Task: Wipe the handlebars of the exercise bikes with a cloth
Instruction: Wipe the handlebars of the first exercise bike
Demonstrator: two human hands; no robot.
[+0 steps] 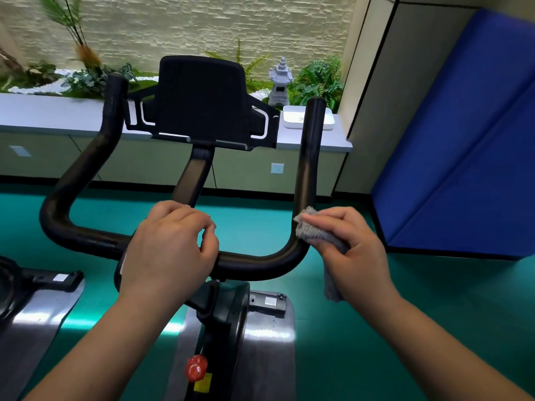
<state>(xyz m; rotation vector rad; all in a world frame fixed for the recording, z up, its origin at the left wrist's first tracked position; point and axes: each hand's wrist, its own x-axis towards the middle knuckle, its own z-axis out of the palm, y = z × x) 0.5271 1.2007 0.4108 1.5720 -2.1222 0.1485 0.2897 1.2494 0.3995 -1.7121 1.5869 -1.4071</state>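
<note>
While the right hand (pixel 354 244) presses the cloth (pixel 314 230) against the right bend of the handlebars (pixel 254 263), the left hand (pixel 170 244) curls over the centre of the crossbar, near the stem. State of grip: right fingers and thumb closed round the bunched grey cloth, a loose tail hanging below the palm; left fingers wrapped round the bar itself, holding nothing else.

Handling, judged: cloth looks soft, light, limp; it should fold to the tube's curve if wadded in the palm and held by the bunched middle. Handlebars appear rigid, smooth and slightly glossy, fixed to the bike; probably slick under the cloth, so the steadying hold at the centre is sensible. Right upright, far from the bend, likely remains to be wiped.

Count:
- cloths: one
- handlebars in full view: one, with two uprights
- bikes: one ahead, part of a second (pixel 34 282) at near left
- black console (pixel 202 96): one
- red knob (pixel 197 367): one
- white tray (pixel 292 117) on the far counter (pixel 52 114): one
- stone lantern (pixel 280 82): one
- blue mat (pixel 463 134) at right: one
</note>
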